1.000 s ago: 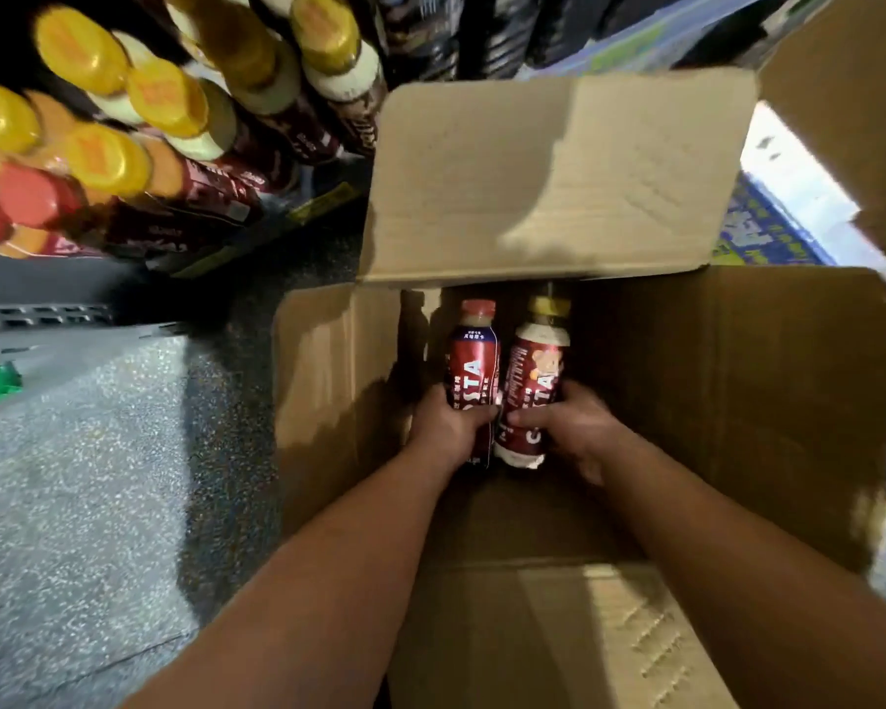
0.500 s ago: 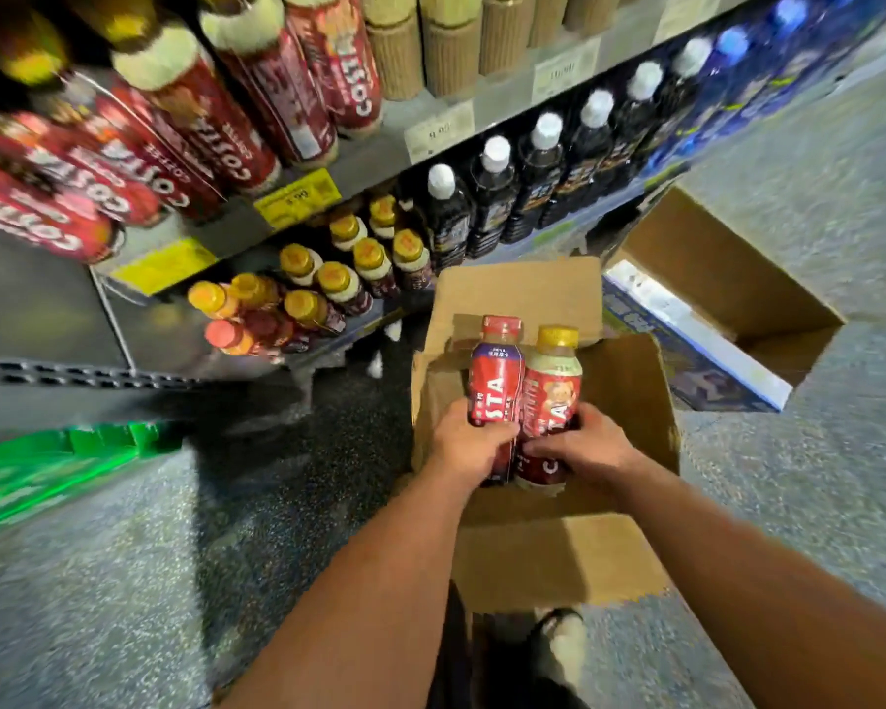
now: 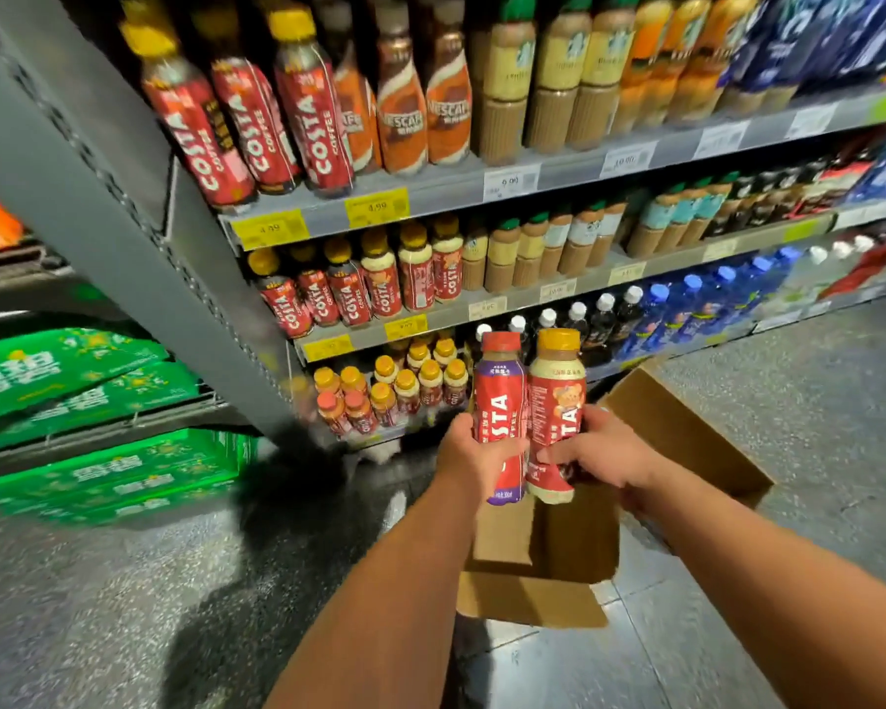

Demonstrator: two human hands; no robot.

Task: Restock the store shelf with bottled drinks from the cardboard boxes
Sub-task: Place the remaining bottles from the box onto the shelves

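Observation:
My left hand (image 3: 474, 455) grips a red-capped Costa bottle (image 3: 500, 396) with a purple-edged label. My right hand (image 3: 602, 447) grips a yellow-capped Costa bottle (image 3: 556, 386) with a cream base. Both bottles stand upright side by side in the air, above the open cardboard box (image 3: 579, 539) on the floor. The grey store shelf (image 3: 430, 199) stands in front of me. Its bottom tier holds several small yellow- and red-capped Costa bottles (image 3: 390, 388) just left of the held pair.
Upper tiers carry Costa, Nescafe and beige coffee bottles (image 3: 507, 104). Dark white-capped bottles (image 3: 579, 322) and blue water bottles (image 3: 686, 304) fill the lower right. Green cartons (image 3: 103, 475) are stacked at left. A second open box (image 3: 686, 432) lies behind my right hand on the speckled floor.
Both hands have lifted the two bottles out of the box and up towards the shelf. My view has tilted upward, bringing the higher tiers into sight.

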